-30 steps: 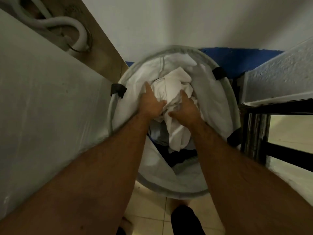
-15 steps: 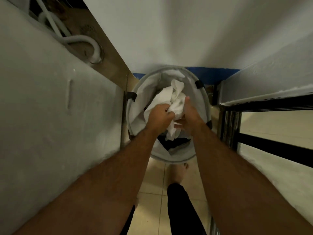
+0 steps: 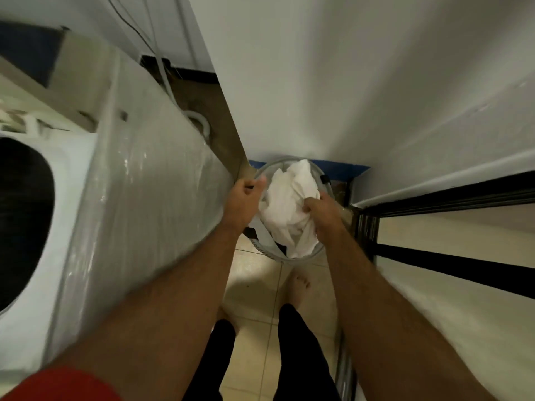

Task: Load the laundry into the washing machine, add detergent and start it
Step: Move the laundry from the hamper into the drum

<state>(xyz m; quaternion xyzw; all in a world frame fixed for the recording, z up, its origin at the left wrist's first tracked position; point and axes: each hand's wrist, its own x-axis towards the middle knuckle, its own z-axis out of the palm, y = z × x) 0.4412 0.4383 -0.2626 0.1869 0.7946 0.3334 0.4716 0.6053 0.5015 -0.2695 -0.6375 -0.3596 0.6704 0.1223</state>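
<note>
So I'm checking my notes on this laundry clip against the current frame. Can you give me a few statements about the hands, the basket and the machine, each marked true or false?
1. The right hand grips the white cloth. True.
2. The left hand is inside the washing machine. False: it is by the rim of the laundry basket, closed.
3. The washing machine's dark opening shows at the far left. True.
4. The basket stands on top of the machine. False: it stands on the tiled floor, beside the machine.
5. The person wears shoes. False: a bare foot shows.
</note>
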